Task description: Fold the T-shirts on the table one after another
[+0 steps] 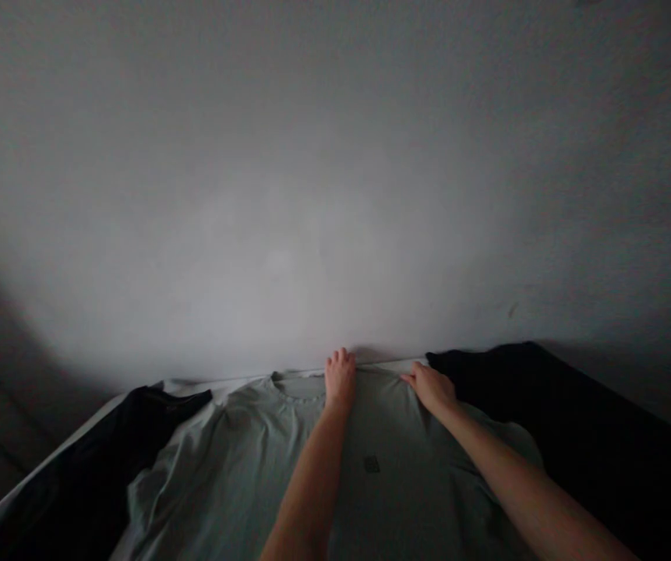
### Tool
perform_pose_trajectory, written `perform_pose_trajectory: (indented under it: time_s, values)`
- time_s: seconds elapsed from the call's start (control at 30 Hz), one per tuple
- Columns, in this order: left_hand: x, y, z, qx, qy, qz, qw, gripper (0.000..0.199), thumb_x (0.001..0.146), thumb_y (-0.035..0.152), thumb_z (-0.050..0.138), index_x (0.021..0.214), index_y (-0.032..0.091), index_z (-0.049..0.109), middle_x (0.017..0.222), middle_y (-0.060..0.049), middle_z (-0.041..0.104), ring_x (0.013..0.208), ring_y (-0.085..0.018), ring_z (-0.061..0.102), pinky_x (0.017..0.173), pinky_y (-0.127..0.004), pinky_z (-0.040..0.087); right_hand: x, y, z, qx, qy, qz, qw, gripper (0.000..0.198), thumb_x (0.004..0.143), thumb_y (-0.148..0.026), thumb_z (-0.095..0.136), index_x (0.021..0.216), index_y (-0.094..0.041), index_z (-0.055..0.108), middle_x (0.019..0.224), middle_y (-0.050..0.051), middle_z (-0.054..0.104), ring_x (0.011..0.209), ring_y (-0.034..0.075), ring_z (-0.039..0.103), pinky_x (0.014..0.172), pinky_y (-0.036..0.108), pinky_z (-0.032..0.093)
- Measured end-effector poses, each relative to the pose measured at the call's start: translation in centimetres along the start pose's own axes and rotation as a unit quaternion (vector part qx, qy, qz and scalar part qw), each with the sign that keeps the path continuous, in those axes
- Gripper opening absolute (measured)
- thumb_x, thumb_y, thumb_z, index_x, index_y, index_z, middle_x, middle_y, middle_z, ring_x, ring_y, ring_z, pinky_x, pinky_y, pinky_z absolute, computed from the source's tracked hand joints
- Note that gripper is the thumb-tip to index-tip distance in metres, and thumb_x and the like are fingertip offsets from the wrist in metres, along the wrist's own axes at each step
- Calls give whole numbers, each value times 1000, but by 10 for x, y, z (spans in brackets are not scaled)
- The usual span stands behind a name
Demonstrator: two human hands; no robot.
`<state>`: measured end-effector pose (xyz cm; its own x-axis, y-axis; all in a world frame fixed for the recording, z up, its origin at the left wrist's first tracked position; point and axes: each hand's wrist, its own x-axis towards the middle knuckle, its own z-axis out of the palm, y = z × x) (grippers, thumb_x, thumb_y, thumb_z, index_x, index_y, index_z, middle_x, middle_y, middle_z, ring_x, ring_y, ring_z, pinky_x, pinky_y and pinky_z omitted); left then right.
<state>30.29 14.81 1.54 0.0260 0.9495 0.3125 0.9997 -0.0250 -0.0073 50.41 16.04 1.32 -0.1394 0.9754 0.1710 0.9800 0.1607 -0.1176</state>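
Observation:
A grey-green T-shirt (393,436) lies spread out, its neckline at the far end and a small dark print on the chest. My left hand (340,378) is at the right side of the collar, fingers curled over the shirt's top edge. Farther right, my right hand (430,385) pinches the shoulder seam between thumb and fingers. Between the two hands the shoulder edge runs fairly straight. Creases run through the shirt's left half, and my forearms cover parts of its front.
Dark garments lie on both sides, one black piece (580,436) at the right and another dark piece (101,452) at the left. A pale sheet (227,385) shows beneath them. Directly behind rises a plain grey wall (312,195). Dim folds, perhaps a curtain, hang at the far left.

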Motion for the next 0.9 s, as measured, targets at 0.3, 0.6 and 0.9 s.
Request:
perform_pose_trajectory:
  time_s: [0.3,0.6,0.9]
  values:
    - [-25,-14,-22,-62,-16,-32,997,37,92,32,49,127,21,49,122,-10,58,114,-23,52,97,-38,39,-6,-54,5,-40,74,-195,977,24,89,-13,46,103,-13,65,107,17,63,98,28,63,82,38,48]
    - [-163,-205,-105,-33,-3,-198,980,28,92,25,40,115,19,56,116,-10,61,110,-25,55,92,-39,40,-50,-174,18,153,-78,-312,935,36,89,-12,44,119,-11,64,125,15,62,115,22,58,101,30,41]
    - [-249,-266,-99,-15,-112,-249,962,32,88,37,48,113,22,60,120,-10,58,115,-26,53,91,-35,43,-68,-316,29,170,-91,-270,943,42,94,-19,40,131,-9,58,143,18,49,130,25,48,108,34,35]
